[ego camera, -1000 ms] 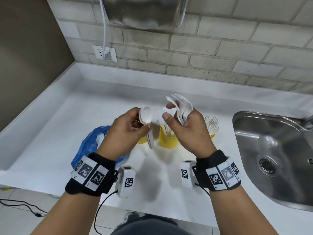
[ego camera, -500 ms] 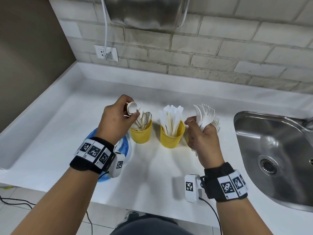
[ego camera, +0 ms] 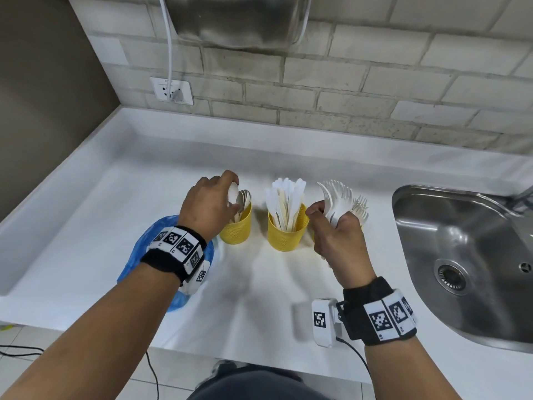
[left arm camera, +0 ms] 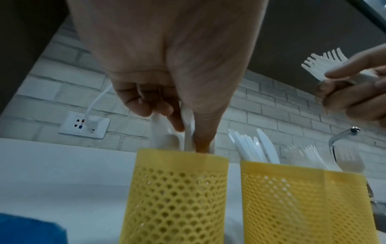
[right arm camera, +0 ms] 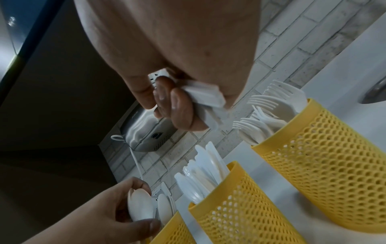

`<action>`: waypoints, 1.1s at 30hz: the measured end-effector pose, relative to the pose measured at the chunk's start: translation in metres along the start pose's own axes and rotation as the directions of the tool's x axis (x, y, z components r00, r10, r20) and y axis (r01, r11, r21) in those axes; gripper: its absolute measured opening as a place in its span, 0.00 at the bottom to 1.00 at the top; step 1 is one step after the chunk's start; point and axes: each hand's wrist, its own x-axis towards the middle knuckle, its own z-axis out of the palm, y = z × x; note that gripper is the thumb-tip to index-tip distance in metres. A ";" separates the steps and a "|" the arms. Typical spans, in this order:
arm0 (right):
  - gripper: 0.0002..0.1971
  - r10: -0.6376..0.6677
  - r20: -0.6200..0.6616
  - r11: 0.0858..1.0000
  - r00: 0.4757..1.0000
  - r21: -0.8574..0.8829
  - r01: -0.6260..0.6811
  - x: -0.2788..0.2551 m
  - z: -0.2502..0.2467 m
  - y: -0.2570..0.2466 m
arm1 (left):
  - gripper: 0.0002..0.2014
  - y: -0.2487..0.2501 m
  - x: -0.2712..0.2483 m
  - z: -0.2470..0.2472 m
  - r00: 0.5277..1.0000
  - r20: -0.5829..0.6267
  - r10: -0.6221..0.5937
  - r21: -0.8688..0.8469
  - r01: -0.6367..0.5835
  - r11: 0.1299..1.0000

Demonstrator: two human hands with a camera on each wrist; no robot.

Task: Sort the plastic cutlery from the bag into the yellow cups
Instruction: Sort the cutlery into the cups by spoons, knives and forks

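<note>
Three yellow mesh cups stand in a row on the white counter. My left hand (ego camera: 230, 197) pinches a white spoon (ego camera: 233, 192) by its bowl, with the handle down inside the left cup (ego camera: 235, 229) among other spoons. The middle cup (ego camera: 285, 235) holds white knives (ego camera: 285, 200). My right hand (ego camera: 326, 217) grips a bundle of white forks (ego camera: 337, 197) by the handles (right arm camera: 204, 97), just in front of the right cup (right arm camera: 323, 148), which holds more forks. In the head view my hand hides most of that cup. The blue bag (ego camera: 138, 255) lies under my left wrist.
A steel sink (ego camera: 461, 255) with a tap (ego camera: 525, 194) lies to the right of the cups. On the brick wall behind are a socket (ego camera: 171, 90) with a white cable and a metal hand dryer (ego camera: 239, 21). A dark wall bounds the left side.
The hands were together in front of the cups; they have parted. The left carried the spoon to the left cup and lowered it in. The right moved right with the forks.
</note>
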 end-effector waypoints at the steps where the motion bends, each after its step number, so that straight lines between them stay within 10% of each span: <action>1: 0.10 -0.003 0.008 1.000 1.000 -0.005 0.003 0.000 0.000 0.000 | 0.21 -0.002 -0.001 0.004 1.000 -0.009 0.007 0.049 -0.006 0.999; 8: 0.10 -0.025 0.005 0.999 1.000 -0.029 0.025 0.003 -0.002 0.000 | 0.26 -0.004 -0.010 0.019 0.984 -0.161 0.079 0.023 -0.076 0.997; 19: 0.09 -0.001 0.007 1.000 1.000 0.005 0.000 0.000 -0.002 -0.002 | 0.49 -0.005 0.003 0.014 0.940 0.337 -0.048 0.096 0.017 0.995; 33: 0.11 0.062 0.007 0.995 0.998 0.079 -0.063 -0.004 -0.002 -0.007 | 0.46 0.012 -0.009 0.023 0.965 0.186 -0.184 0.105 0.167 0.980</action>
